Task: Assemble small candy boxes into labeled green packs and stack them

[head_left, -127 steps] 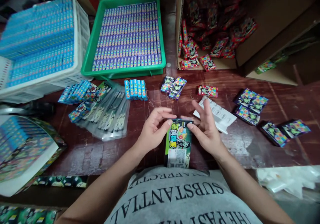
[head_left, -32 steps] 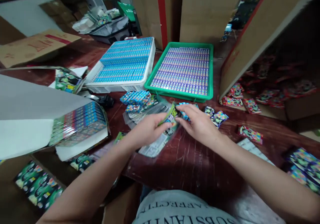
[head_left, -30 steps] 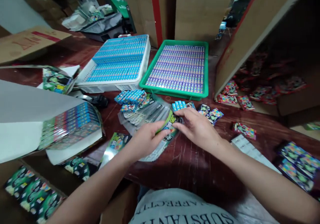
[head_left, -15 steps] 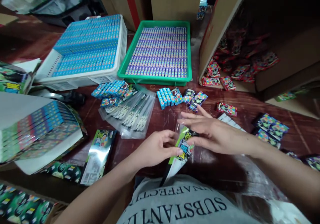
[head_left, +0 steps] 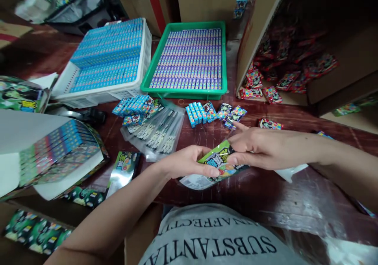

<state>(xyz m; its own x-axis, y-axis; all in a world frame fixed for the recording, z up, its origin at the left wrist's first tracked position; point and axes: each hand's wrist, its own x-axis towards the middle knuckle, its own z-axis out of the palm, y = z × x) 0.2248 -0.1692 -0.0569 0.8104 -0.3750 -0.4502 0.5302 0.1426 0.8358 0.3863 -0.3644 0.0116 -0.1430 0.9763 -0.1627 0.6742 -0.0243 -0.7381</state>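
Both of my hands hold one green printed plastic pouch (head_left: 217, 163) just above the dark red table (head_left: 254, 194), close to my body. My left hand (head_left: 186, 165) grips its lower left part, thumb on top. My right hand (head_left: 260, 147) pinches its upper edge, one finger stretched out toward the small boxes. A fan of flat pouches (head_left: 159, 129) lies just beyond my left hand. Small blue boxes (head_left: 196, 113) and purple boxes (head_left: 233, 113) stand in a row in front of my hands.
A white crate of blue boxes (head_left: 106, 60) and a green tray of purple boxes (head_left: 189, 58) sit at the back. An open carton with red boxes (head_left: 283, 76) lies on its side at right. Stacked filled pouches on white card (head_left: 53, 151) lie at left, one loose pouch (head_left: 124, 166) beside them.
My hands picked a pouch from the fan at left and drew it back toward my body. Since half a second ago the pouch has turned from hanging down to lying nearly flat.
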